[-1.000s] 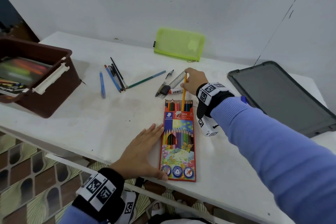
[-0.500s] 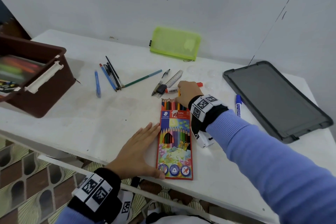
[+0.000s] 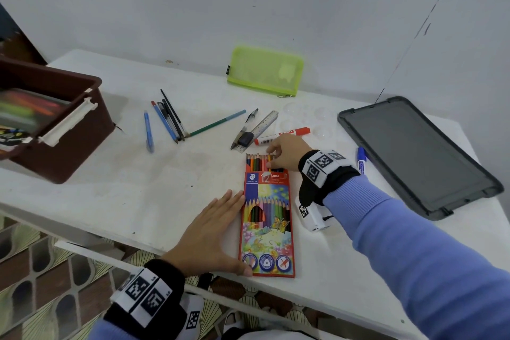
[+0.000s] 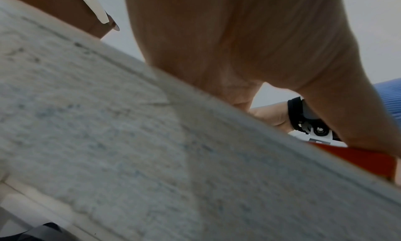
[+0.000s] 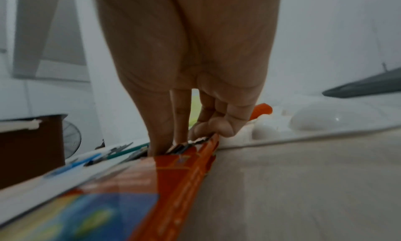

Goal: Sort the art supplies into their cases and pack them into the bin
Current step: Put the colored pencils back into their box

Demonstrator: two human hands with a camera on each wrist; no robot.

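The red coloured-pencil box (image 3: pixel 266 218) lies flat near the table's front edge, its open top pointing away from me. Several pencil ends stick out of it. My right hand (image 3: pixel 271 157) is at that opening, thumb and forefinger pinching the end of an orange pencil (image 3: pixel 269 159) that sits almost fully inside. In the right wrist view the right hand (image 5: pixel 169 147) meets the pencil ends at the box (image 5: pixel 173 176) mouth. My left hand (image 3: pixel 226 229) lies flat against the box's left side, thumb on its lower corner.
The brown bin (image 3: pixel 63 146) with supplies stands at the left. A green mesh pouch (image 3: pixel 266 72) lies at the back. Loose pens (image 3: pixel 165 119), a green pencil (image 3: pixel 218 123), ruler (image 3: pixel 263 128), red marker (image 3: pixel 281 135) and blue marker (image 3: pixel 361 160) lie scattered. A grey lid (image 3: pixel 414 152) lies on the right.
My right hand has come down toward the box and slid the orange pencil in, from sticking far out to nearly flush. The left hand has stayed flat beside the box.
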